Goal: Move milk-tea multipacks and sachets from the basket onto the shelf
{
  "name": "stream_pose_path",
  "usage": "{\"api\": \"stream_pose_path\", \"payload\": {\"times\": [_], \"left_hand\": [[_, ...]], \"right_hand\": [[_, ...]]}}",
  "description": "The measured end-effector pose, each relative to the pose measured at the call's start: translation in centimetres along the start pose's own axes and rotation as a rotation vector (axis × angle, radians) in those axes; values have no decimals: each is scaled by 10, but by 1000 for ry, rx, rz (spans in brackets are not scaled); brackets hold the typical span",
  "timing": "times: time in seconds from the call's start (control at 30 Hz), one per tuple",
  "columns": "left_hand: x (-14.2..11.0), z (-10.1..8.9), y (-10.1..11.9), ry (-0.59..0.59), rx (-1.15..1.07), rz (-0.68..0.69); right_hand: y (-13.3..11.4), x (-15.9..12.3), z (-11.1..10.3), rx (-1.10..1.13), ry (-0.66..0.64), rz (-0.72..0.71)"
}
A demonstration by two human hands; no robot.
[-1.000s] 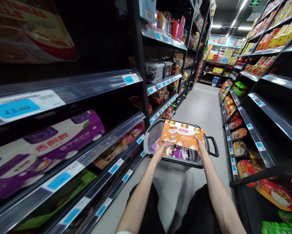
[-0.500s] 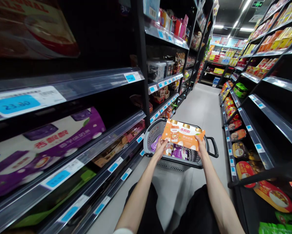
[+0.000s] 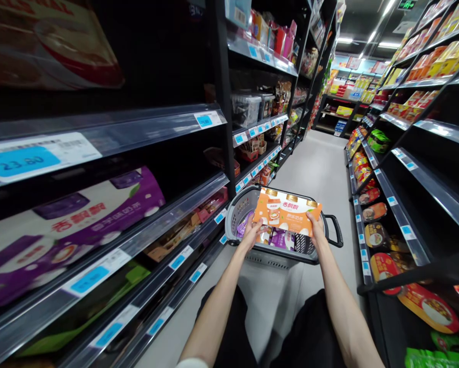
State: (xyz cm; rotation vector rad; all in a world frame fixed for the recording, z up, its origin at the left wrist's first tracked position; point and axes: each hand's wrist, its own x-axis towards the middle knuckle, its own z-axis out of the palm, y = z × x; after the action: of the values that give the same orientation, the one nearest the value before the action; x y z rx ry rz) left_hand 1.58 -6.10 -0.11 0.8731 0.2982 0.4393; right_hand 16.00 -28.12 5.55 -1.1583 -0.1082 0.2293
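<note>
An orange and white multipack of milk tea cups (image 3: 288,210) is held level over the basket, one end in each hand. My left hand (image 3: 253,235) grips its left end, thumb on the front. On the right end, my right hand (image 3: 316,227) is closed with the thumb on the printed face. Below the pack stands a grey shopping basket (image 3: 268,256) with a black rim and a black handle sticking out to the right. Purple milk tea packaging (image 3: 282,239) shows inside it, partly covered by the orange pack.
On the left, a shelf rack holds a purple milk tea multipack (image 3: 72,230) behind price labels. Noodle bowls and cups (image 3: 381,237) fill lower shelves on the right. The grey floor aisle (image 3: 310,158) runs ahead to a rear shelf (image 3: 339,110).
Almost nothing differs. The view has shifted very slightly, and both hands keep hold of the orange milk tea multipack over the basket.
</note>
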Motion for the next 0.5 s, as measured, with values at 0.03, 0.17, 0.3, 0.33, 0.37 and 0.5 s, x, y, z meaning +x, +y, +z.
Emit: {"api": "stream_pose_path", "payload": {"times": [0.03, 0.17, 0.3, 0.33, 0.37, 0.5], "left_hand": [[0, 0, 0, -6, -1, -2], [-2, 1, 2, -16, -4, -3], [-3, 5, 3, -5, 2, 16], [-3, 6, 3, 1, 6, 23], [-4, 6, 3, 8, 12, 31], [-4, 8, 1, 31, 23, 48]], "right_hand": [[0, 0, -1, 0, -4, 0], [1, 1, -3, 1, -6, -6], [1, 1, -1, 7, -1, -9], [1, 1, 0, 8, 0, -8], [0, 0, 0, 9, 1, -6], [1, 1, 1, 8, 11, -1]]}}
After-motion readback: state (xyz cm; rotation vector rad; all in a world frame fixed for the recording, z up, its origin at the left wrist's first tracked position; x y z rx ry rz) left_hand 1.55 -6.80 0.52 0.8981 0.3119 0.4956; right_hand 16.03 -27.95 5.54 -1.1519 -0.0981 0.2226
